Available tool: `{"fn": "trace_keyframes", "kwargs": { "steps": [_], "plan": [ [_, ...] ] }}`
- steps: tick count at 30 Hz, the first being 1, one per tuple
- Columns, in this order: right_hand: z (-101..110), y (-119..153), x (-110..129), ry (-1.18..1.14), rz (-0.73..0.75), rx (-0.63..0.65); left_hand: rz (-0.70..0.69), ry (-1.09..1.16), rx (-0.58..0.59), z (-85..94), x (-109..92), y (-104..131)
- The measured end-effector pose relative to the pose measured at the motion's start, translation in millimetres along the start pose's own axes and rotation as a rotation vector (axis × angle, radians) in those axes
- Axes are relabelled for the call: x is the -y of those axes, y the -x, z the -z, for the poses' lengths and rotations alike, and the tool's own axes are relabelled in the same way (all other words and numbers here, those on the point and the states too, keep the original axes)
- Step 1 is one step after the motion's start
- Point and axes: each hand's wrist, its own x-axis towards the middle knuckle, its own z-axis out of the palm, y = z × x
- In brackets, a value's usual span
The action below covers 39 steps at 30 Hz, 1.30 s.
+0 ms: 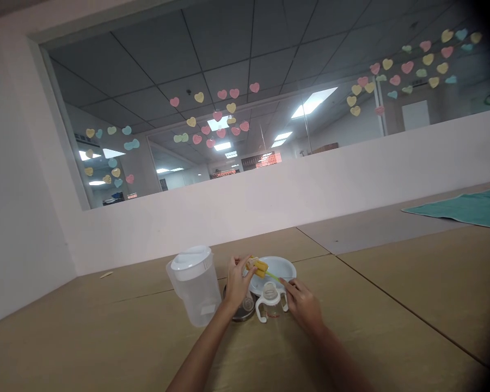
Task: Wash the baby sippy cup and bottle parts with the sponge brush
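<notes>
Through the head camera I can't make out the round metal dish (240,317) well: the left hand (237,283) and wrist cover much of it, and the small clear piece in it is too blurred to name. The white basin (286,265) is partly hidden behind the hands and the two-handled bottle (271,307), and the teal cloth (469,206) is cut off at the right edge. My left fingers are bent close together, thumb opposed, on the yellow head (259,268), held above the basin's near left side. My right hand (304,306) is closed, its fingertips on the thin green handle (271,275) running from that head. The open-topped bottle stands upright between the hands. A lidded pitcher (200,294) stands left of them on the tan tabletop (139,337). Beyond rises a pale wall (269,198) with a long window (237,60) dotted with heart stickers (218,116).
</notes>
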Motion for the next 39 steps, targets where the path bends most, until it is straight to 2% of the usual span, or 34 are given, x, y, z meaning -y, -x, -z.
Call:
{"fn": "trace_keyframes", "kwargs": {
  "steps": [6,11,14,18,21,24,27,29,31,33,35,36,39],
  "plan": [
    [-3,0,-1,-0.025,0.023,-0.022,0.005,0.058,0.099,-1.7,6,-3],
    [-4,0,-1,-0.017,0.017,0.000,0.113,0.084,0.006,-7.8,8,-7],
    [-5,1,-1,-0.004,-0.008,0.025,0.182,0.209,-0.033,-14.6,11,-9],
    [-6,1,-1,-0.011,-0.031,0.025,0.311,0.477,0.012,-22.4,14,-12],
    [-8,1,-2,-0.010,-0.048,0.019,0.336,0.621,0.041,-24.3,13,-12],
    [-8,1,-3,0.017,-0.112,0.051,0.361,0.694,0.018,-23.9,13,-12],
    [-4,0,-2,0.052,-0.238,0.070,0.379,0.654,-0.049,-21.9,18,-13],
    [1,-2,-1,0.039,-0.311,0.016,0.389,0.620,-0.094,-19.4,22,-14],
    [5,-4,2,-0.032,-0.296,-0.082,0.392,0.586,-0.125,-16.8,25,-15],
    [7,-5,4,-0.118,-0.186,-0.136,0.386,0.555,-0.134,-14.4,27,-15],
    [6,-5,4,-0.142,-0.108,-0.112,0.369,0.522,-0.121,-12.1,26,-14],
    [5,-5,3,-0.119,-0.119,-0.085,0.358,0.501,-0.109,-10.5,26,-12],
    [4,-4,-1,0.002,-0.303,-0.027,0.326,0.423,-0.078,-2.2,26,-7]
  ]
}}
